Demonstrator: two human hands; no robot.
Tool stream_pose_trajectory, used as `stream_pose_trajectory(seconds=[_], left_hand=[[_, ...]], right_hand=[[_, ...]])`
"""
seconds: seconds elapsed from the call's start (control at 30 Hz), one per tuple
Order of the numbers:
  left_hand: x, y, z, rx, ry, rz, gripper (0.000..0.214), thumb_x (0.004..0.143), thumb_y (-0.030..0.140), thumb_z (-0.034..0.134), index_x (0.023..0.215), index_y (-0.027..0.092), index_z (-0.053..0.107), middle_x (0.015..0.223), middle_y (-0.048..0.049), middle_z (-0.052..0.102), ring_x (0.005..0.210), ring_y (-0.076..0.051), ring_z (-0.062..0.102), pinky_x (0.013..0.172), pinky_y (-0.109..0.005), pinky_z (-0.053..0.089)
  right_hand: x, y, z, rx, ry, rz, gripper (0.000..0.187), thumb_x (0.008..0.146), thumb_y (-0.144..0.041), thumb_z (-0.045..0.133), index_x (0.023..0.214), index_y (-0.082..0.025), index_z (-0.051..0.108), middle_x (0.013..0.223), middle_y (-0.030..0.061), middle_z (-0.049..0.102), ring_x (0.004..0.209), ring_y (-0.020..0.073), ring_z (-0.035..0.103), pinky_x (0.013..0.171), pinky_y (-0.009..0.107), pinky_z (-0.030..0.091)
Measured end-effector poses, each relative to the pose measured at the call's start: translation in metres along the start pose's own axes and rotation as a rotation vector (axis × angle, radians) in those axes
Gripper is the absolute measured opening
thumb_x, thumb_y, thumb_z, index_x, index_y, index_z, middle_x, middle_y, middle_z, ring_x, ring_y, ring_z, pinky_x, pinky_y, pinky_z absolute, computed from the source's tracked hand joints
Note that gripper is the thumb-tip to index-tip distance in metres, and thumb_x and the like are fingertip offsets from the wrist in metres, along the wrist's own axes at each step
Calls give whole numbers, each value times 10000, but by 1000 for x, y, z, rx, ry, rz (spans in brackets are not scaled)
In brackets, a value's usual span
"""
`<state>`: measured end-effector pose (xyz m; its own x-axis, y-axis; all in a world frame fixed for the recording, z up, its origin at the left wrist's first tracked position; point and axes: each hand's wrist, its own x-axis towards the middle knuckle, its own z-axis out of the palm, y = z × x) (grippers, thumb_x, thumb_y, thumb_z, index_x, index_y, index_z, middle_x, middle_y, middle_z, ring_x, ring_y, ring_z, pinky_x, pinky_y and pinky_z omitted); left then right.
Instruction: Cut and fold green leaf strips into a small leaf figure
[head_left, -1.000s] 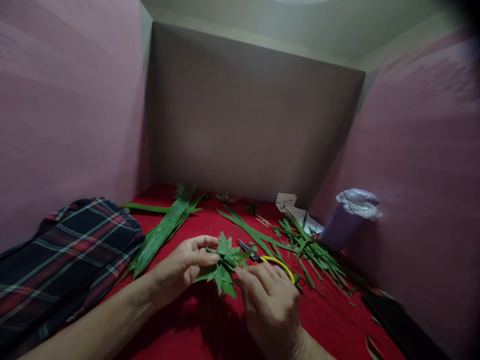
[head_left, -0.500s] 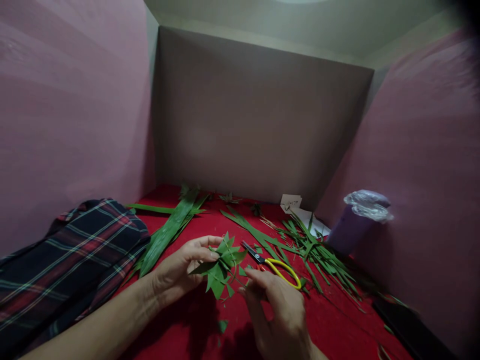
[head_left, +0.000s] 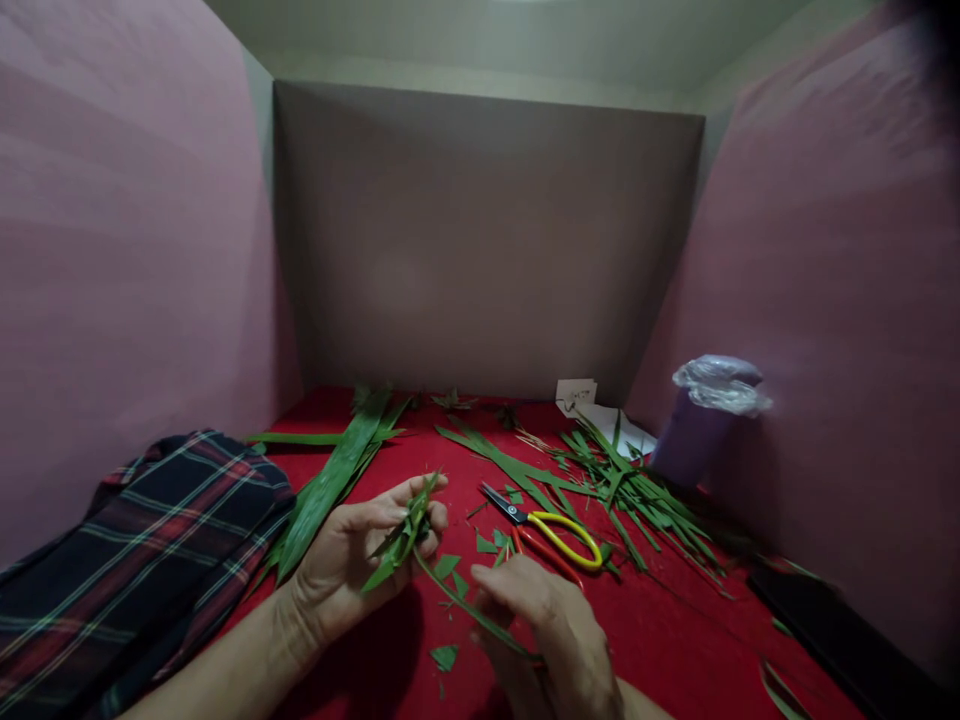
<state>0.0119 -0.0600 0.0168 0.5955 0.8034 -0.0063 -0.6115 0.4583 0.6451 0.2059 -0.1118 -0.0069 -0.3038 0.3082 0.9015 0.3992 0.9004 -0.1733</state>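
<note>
My left hand (head_left: 367, 540) pinches a folded green leaf piece (head_left: 409, 530) with pointed tips, now seen nearly edge-on. A narrow leaf strip (head_left: 465, 605) trails from it down to my right hand (head_left: 551, 630), whose curled fingers close round its far end; the fingertips are partly hidden. Just beyond the right hand lie scissors (head_left: 529, 518) with dark blades, one yellow handle and one red handle. Small cut leaf scraps (head_left: 444, 657) are scattered on the red cloth (head_left: 375, 660) between and below the hands.
Long green leaves (head_left: 337, 475) lie at the left, near a plaid cloth (head_left: 187, 540). A heap of narrow leaf strips (head_left: 637, 490) is at the right, by white paper (head_left: 622, 430) and a purple container (head_left: 694, 430) topped with clear plastic. A dark flat object (head_left: 832, 640) lies at right front.
The leaf piece has turned from showing its spread, star-like face to nearly edge-on in my left hand. My right hand has lowered slightly, and the trailing strip now shows clearly between the hands.
</note>
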Motion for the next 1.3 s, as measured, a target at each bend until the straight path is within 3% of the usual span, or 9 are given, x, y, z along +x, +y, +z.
stream_pose_trajectory(seconds=[0.47,0.63,0.8,0.97,1.17,1.3], left_hand=[[-2,-3,9,12,-30,-29,511,537,89,513,1038,102,614,828,-111,654,607,-126,580,633,-213,460],[-4,-3,12,46,-44,-17,484,531,94,552,1009,111,624,811,-84,648,612,-122,576,648,-214,452],[-3,-4,6,78,-66,8,484,565,100,550,1046,122,595,838,-79,627,637,-129,563,652,-235,438],[-1,-3,6,97,-71,-4,485,566,98,551,1048,127,586,835,-75,620,637,-126,564,665,-231,432],[-1,-3,10,270,-88,31,452,575,99,572,1026,138,587,809,-81,625,663,-167,582,643,-274,432],[-2,-2,13,456,-70,81,438,557,100,612,992,146,595,847,-90,628,700,-190,582,655,-300,437]], right_hand=[[8,-6,-6,23,-29,-32,251,907,-206,362,1148,-159,412,671,34,623,562,146,563,494,270,459],[8,-5,-7,23,-26,-16,239,894,-208,411,1131,-174,416,687,29,635,581,144,580,520,267,469],[8,-2,-7,119,4,-55,395,896,-444,351,1159,-162,431,720,52,643,594,149,602,534,250,474],[4,-2,-6,320,64,129,541,845,-599,279,1120,-199,517,668,20,625,544,140,562,495,239,451],[2,-1,-2,627,175,596,618,784,-681,280,975,-184,593,675,32,579,553,146,511,478,256,434],[2,-1,-1,653,186,671,564,831,-624,272,897,-181,614,602,18,563,518,138,497,481,253,421]])
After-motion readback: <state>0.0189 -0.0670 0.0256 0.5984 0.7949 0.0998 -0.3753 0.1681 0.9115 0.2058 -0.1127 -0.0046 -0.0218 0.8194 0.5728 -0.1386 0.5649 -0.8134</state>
